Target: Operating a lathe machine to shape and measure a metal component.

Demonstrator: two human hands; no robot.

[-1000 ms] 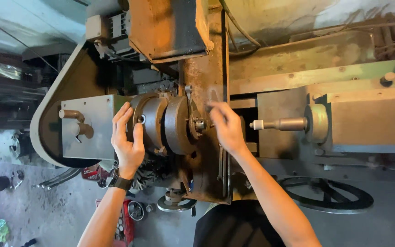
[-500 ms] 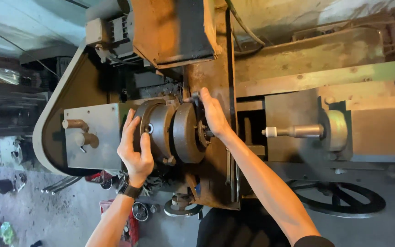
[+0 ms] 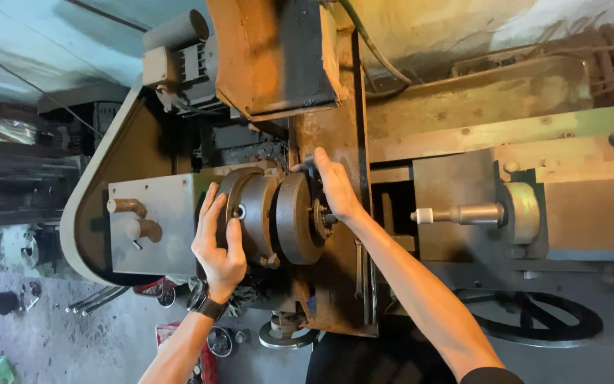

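the chuck (image 3: pixel 278 217) is seen as dull grey metal, worn smooth. the headstock plate (image 3: pixel 152 224) is painted matt grey. rust is shown on the rough upright plate (image 3: pixel 332 92). the tailstock spindle (image 3: pixel 467 213) is finished in polished steel.

Left hand (image 3: pixel 218 242) grips the lathe chuck (image 3: pixel 271 217); right hand (image 3: pixel 335 186) rests on its right face, near the tailstock spindle (image 3: pixel 460 213).

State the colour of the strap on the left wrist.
Black wrist strap, seen in the head view.

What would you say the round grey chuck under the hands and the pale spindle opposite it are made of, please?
Round grey chuck: apparently steel or cast iron, dull dark grey, matte with worn edges. Pale spindle: likely bare steel, smoother, with a soft sheen.
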